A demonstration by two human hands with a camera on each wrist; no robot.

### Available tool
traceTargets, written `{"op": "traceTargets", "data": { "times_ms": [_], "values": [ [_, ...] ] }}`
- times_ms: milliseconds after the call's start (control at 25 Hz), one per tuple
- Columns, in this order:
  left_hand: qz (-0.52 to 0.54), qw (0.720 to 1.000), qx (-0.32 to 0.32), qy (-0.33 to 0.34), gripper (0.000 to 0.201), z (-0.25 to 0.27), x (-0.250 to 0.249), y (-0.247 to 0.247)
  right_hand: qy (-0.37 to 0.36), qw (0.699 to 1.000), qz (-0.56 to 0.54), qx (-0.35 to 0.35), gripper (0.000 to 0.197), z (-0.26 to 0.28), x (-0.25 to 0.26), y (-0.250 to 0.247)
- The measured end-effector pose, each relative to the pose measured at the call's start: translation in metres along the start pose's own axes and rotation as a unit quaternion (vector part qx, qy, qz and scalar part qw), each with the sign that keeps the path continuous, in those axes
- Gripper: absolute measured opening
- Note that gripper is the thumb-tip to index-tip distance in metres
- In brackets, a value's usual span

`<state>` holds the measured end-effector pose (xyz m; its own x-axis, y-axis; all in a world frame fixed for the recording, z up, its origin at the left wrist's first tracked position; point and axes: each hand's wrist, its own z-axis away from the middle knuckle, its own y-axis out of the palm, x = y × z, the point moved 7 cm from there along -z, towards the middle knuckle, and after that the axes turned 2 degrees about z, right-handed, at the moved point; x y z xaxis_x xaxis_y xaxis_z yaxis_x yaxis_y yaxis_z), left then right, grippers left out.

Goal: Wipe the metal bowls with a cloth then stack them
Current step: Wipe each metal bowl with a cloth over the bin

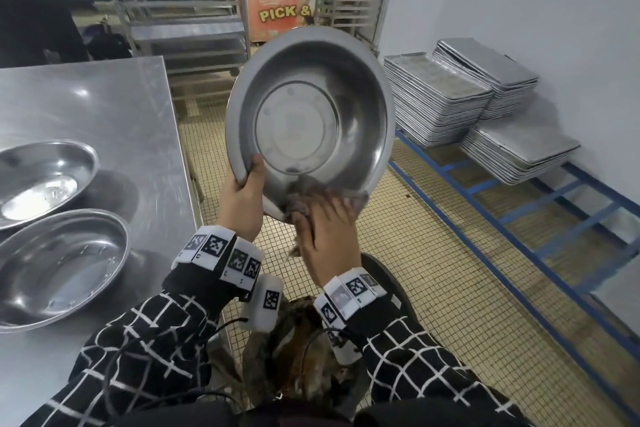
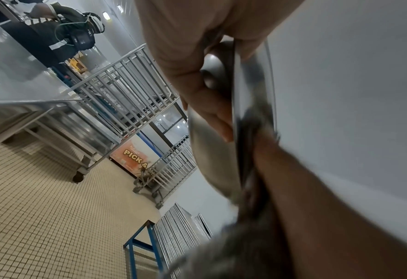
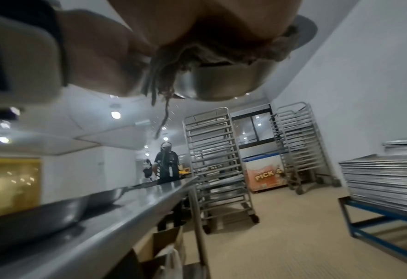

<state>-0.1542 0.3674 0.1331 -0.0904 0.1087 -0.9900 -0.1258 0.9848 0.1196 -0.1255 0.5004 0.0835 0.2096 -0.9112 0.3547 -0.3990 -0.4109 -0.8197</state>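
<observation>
My right hand (image 1: 327, 236) covers most of the grey cloth (image 1: 299, 199), so I see only a bunched edge of it at the lower rim of the metal bowl (image 1: 311, 121); the fingers are blurred but pinch the cloth over that rim. My left hand (image 1: 242, 199) grips the rim at lower left, thumb inside. The bowl is raised above the tiled floor, tipped up with its opening facing me. Two other bowls (image 1: 45, 177) sit open side up on the steel table (image 1: 114, 107), cut off at the left edge.

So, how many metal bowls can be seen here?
3. One bowl is held up in the hands over the floor; two bowls sit separately on the steel table. Others may be outside the view.
</observation>
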Motion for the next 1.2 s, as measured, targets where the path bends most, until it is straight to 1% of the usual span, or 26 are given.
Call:
{"op": "traceTargets", "data": {
  "times_ms": [80, 120, 200, 280, 400, 480, 600, 680, 720, 760, 840, 880, 920, 960, 1040, 1080, 1120, 1160, 1200],
  "values": [
    [0.0, 1.0, 0.007, 0.001, 0.015, -0.002, 0.0, -0.002, 0.044, 0.998, 0.051, 0.014, 0.061, 0.002, -0.031, 0.006],
    [-0.002, 1.0, 0.009, 0.001, 0.016, -0.003, 0.0, -0.003, 0.069, 0.997, 0.043, 0.007, 0.061, 0.0, -0.045, 0.003],
    [-0.004, 1.0, 0.006, -0.011, 0.011, -0.003, 0.005, -0.005, 0.102, 0.994, -0.025, -0.017, 0.059, -0.007, -0.068, -0.008],
    [-0.011, 0.999, 0.006, -0.031, 0.012, -0.002, 0.011, -0.007, 0.131, 0.987, -0.085, -0.039, 0.061, -0.017, -0.084, -0.02],
    [-0.034, 0.997, 0.034, -0.065, 0.018, -0.002, 0.018, -0.008, 0.236, 0.961, -0.141, -0.039, 0.064, -0.029, -0.104, -0.035],
    [-0.064, 0.991, 0.063, -0.098, 0.027, -0.006, 0.022, -0.011, 0.281, 0.94, -0.19, -0.041, 0.059, -0.034, -0.118, -0.043],
    [-0.096, 0.983, 0.105, -0.115, 0.023, -0.014, 0.025, -0.022, 0.308, 0.924, -0.225, 0.003, 0.051, -0.037, -0.131, -0.048],
    [-0.119, 0.976, 0.122, -0.133, 0.026, -0.02, 0.029, -0.031, 0.324, 0.91, -0.255, 0.039, 0.037, -0.034, -0.133, -0.042],
    [-0.125, 0.975, 0.122, -0.137, 0.028, -0.022, 0.031, -0.034, 0.328, 0.908, -0.256, 0.042, 0.027, -0.031, -0.133, -0.039],
    [-0.128, 0.977, 0.114, -0.127, 0.03, -0.024, 0.032, -0.037, 0.329, 0.91, -0.251, 0.035, 0.021, -0.028, -0.131, -0.039],
    [-0.148, 0.984, 0.074, -0.063, 0.037, -0.025, 0.029, -0.04, 0.341, 0.91, -0.235, -0.005, 0.019, -0.023, -0.125, -0.04],
    [-0.148, 0.987, 0.049, -0.034, 0.044, -0.023, 0.028, -0.04, 0.355, 0.903, -0.237, -0.033, 0.022, -0.02, -0.122, -0.041],
    [-0.132, 0.991, 0.032, -0.019, 0.049, -0.016, 0.028, -0.038, 0.373, 0.892, -0.25, -0.062, 0.025, -0.018, -0.117, -0.042],
    [-0.101, 0.995, 0.028, -0.008, 0.05, -0.008, 0.03, -0.032, 0.392, 0.877, -0.264, -0.086, 0.026, -0.014, -0.112, -0.041],
    [-0.046, 0.998, 0.05, -0.016, 0.041, 0.009, 0.039, -0.014, 0.42, 0.848, -0.3, -0.118, 0.025, -0.007, -0.101, -0.039],
    [-0.034, 0.997, 0.058, -0.025, 0.031, 0.016, 0.042, -0.004, 0.423, 0.834, -0.328, -0.133, 0.024, -0.003, -0.094, -0.037],
    [-0.023, 0.998, 0.058, -0.032, 0.019, 0.022, 0.044, 0.003, 0.417, 0.822, -0.358, -0.148, 0.023, 0.001, -0.087, -0.036],
    [-0.02, 0.998, 0.053, -0.037, 0.013, 0.025, 0.044, 0.006, 0.404, 0.815, -0.383, -0.161, 0.023, 0.005, -0.081, -0.034],
    [-0.022, 0.998, 0.046, -0.037, 0.013, 0.026, 0.042, 0.008, 0.39, 0.813, -0.4, -0.164, 0.024, 0.008, -0.076, -0.032]
  ]
}}
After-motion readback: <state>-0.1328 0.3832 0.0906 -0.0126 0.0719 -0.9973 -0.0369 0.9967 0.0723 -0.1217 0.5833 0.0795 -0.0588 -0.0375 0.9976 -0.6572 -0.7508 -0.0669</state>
